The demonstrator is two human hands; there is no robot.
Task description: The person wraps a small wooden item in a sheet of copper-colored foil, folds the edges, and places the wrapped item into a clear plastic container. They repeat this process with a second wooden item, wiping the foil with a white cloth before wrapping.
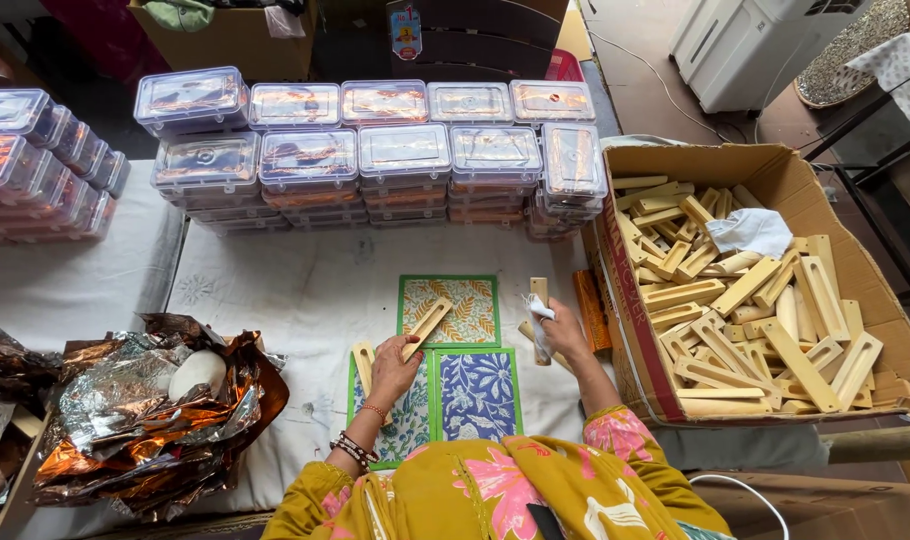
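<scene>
Hands at bench centre, both busy with pale wooden pieces. Left hand (393, 366) closed on a slotted wooden piece (427, 325); the grip sits at the piece's lower end, and the long axis runs diagonally up and to the right, out over the green-bordered leaf-print card (450, 310). So the piece lies up-right of the grip, its free end resting on or just above that card; contact there not clear. Right hand (563, 335) closed round an upright wooden stick (539, 300) together with a bit of white cloth (538, 312); stick axis near vertical in the head view, top end poking above the fingers. Another wooden piece (363, 362) lies flat just left of the left hand, on the edge of a floral card (407, 415). Blue flower-print card (478, 392) sits between the two forearms. Open cardboard box (630, 290) full of similar wooden pieces stands just right of the right hand, so that hand is the nearer one to the stock. Stacked clear lidded containers (405, 150) line the far side, crumpled foil wrappers (145, 420) at left.
</scene>
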